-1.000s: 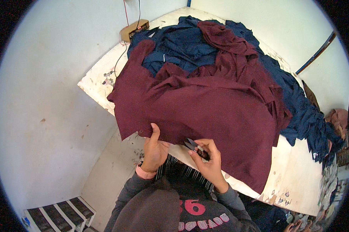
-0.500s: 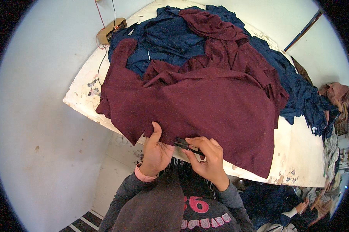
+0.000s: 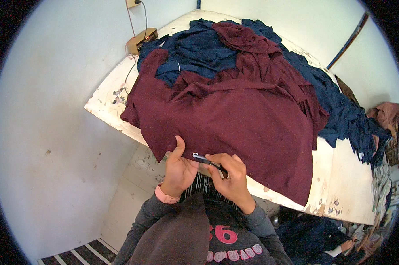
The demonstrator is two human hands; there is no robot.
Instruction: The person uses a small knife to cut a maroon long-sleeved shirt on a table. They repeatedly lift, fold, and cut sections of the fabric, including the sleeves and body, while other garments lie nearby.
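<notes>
The left hand (image 3: 179,172) is turned palm up, its thumb laid on top of the maroon cloth (image 3: 235,119) and its fingers tucked below the near edge, so the edge is pinched between them; how tightly the hidden fingers close cannot be told. The right hand (image 3: 230,176) is curled closed around small dark clippers (image 3: 212,164), whose pale, shiny tip points left at the cloth's edge beside the left thumb. A tiny whitish ring shows at that tip, too small to identify.

The maroon cloth is a deep wine colour, plain and matt. It spreads across the near part of the desk (image 3: 341,190), broad and fairly smooth in the middle, with a long soft ridge across its upper part. Its left side reaches up in a narrow, round-ended strip; its lower right runs down to a pointed corner. Behind and to the right it gathers into loose, crumpled folds.

Beyond it lies a rumpled heap of navy cloth (image 3: 204,51), trailing off along the right. The desk is whitish, with dark stains and worn patches. At its far left, against the wall, is a brown box (image 3: 142,40) with a thin cord.
</notes>
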